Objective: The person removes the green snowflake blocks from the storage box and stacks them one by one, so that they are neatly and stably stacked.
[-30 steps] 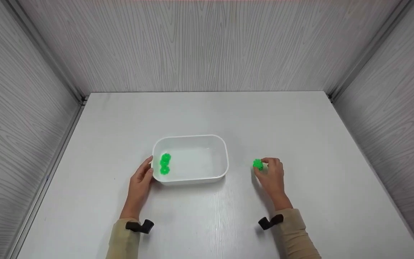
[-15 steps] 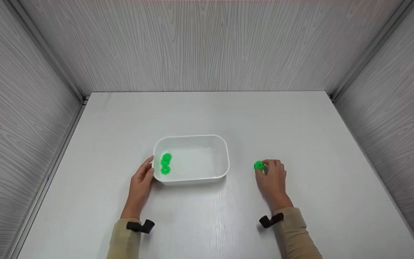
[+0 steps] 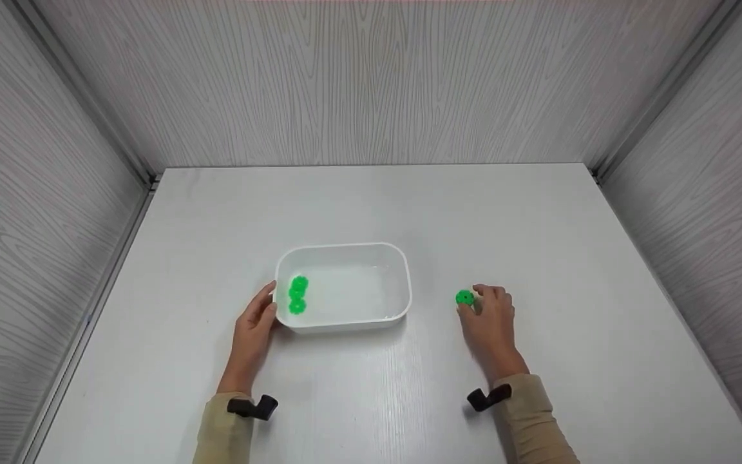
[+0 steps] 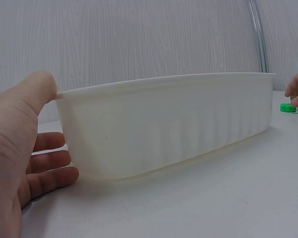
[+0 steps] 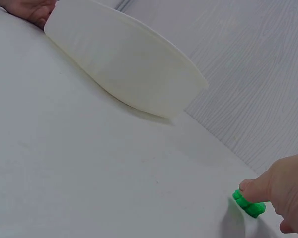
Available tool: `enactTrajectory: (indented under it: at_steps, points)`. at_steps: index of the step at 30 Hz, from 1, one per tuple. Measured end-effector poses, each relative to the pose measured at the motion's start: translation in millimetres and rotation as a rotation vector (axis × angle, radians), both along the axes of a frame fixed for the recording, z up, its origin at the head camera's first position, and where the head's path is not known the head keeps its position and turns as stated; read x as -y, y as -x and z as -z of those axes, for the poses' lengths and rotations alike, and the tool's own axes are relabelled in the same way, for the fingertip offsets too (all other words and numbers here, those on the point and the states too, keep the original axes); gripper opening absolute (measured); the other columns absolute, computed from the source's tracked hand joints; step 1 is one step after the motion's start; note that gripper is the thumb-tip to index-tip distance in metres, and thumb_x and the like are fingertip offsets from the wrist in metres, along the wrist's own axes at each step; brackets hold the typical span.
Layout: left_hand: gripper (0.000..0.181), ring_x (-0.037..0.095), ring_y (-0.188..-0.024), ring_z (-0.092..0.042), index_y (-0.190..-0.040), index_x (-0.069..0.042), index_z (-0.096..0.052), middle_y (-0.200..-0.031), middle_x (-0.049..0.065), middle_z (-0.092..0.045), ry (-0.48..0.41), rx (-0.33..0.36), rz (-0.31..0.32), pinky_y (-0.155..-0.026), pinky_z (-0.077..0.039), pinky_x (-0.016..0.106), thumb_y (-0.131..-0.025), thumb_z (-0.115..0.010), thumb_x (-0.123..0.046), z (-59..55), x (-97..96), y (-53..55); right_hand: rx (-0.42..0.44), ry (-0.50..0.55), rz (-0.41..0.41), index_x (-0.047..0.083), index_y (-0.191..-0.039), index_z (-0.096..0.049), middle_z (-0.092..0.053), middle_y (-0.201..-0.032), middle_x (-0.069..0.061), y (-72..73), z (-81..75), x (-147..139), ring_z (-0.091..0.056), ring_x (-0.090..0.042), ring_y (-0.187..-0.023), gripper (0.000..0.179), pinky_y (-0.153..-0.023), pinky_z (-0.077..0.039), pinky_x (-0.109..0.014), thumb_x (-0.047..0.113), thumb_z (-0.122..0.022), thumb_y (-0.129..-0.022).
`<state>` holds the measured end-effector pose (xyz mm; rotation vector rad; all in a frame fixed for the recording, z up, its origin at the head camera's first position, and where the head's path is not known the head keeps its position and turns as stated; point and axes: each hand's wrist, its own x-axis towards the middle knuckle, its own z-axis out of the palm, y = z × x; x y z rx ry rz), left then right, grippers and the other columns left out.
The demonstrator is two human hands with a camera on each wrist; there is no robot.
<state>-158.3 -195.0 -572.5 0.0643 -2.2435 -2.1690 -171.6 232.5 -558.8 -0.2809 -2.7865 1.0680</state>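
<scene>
My left hand (image 3: 255,332) rests against the left end of a white plastic container (image 3: 345,321). In the left wrist view its thumb (image 4: 42,88) touches the rim, and the other fingers lie lower, beside the end wall. Green flower-shaped plastic pieces (image 3: 297,305) lie in a short row inside the container's left side. To the right of the container, a similar green piece with small dark holes (image 3: 464,297) lies flat on the table. My right hand (image 3: 490,325) is at this piece, its thumb overlapping it in the right wrist view (image 5: 256,191) and its index finger slightly apart from it.
The white table (image 3: 371,393) reaches back to a grey wood-grain wall (image 3: 371,84). Matching panels stand at the left (image 3: 42,212) and right (image 3: 699,180). Black camera mounts (image 3: 253,407) sit on both wrists, over beige sleeves (image 3: 226,432).
The right hand's green piece has been lowered from between thumb and index finger onto the table, and the fingers have parted slightly. The left hand and container stay in place.
</scene>
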Motion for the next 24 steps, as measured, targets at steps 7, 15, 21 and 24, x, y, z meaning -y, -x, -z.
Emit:
enactTrajectory:
  at_steps: [7, 15, 21, 24]
  points:
    - [0.042, 0.018, -0.116, -0.050, -0.136, -0.031, -0.047, -0.129, 0.005, -0.052, 0.007, -0.022, -0.003, -0.088, -0.046, 0.025, -0.095, -0.052, -0.035, 0.1, 0.2, 0.4, -0.185, -0.021, -0.081, 0.002, -0.117, -0.057, -0.050, -0.113, -0.015, -0.2, -12.0, 3, -0.043, -0.031, -0.106, 0.037, -0.088, -0.037, -0.046, 0.020, -0.066, -0.086]
    - [0.044, 0.022, -0.113, -0.051, -0.138, -0.028, -0.045, -0.127, 0.010, -0.054, 0.005, -0.010, -0.008, -0.087, -0.046, 0.025, -0.096, -0.051, -0.034, 0.1, -0.5, -0.1, -0.401, -0.040, -0.169, 0.000, -0.107, -0.062, -0.053, -0.103, -0.014, 1.6, -20.3, 15, -0.047, -0.030, -0.097, 0.026, -0.081, -0.041, -0.042, 0.006, -0.069, -0.083]
    - [0.043, 0.023, -0.114, -0.051, -0.138, -0.029, -0.045, -0.127, 0.010, -0.053, -0.008, -0.005, -0.002, -0.087, -0.046, 0.026, -0.096, -0.051, -0.034, -0.1, -0.7, 0.0, -0.520, -0.083, -0.221, 0.000, -0.102, -0.063, -0.054, -0.098, -0.014, 4.7, -24.6, 26, -0.047, -0.029, -0.091, 0.026, -0.077, -0.042, -0.040, 0.002, -0.073, -0.078]
    - [0.043, 0.021, -0.113, -0.051, -0.138, -0.031, -0.045, -0.127, 0.009, -0.054, 0.005, -0.011, -0.003, -0.088, -0.046, 0.025, -0.095, -0.051, -0.036, 0.6, -0.2, 0.2, -0.559, -0.084, -0.250, 0.001, -0.101, -0.063, -0.054, -0.097, -0.014, 5.7, -27.9, 32, -0.048, -0.029, -0.091, 0.026, -0.076, -0.042, -0.040, 0.001, -0.074, -0.077]
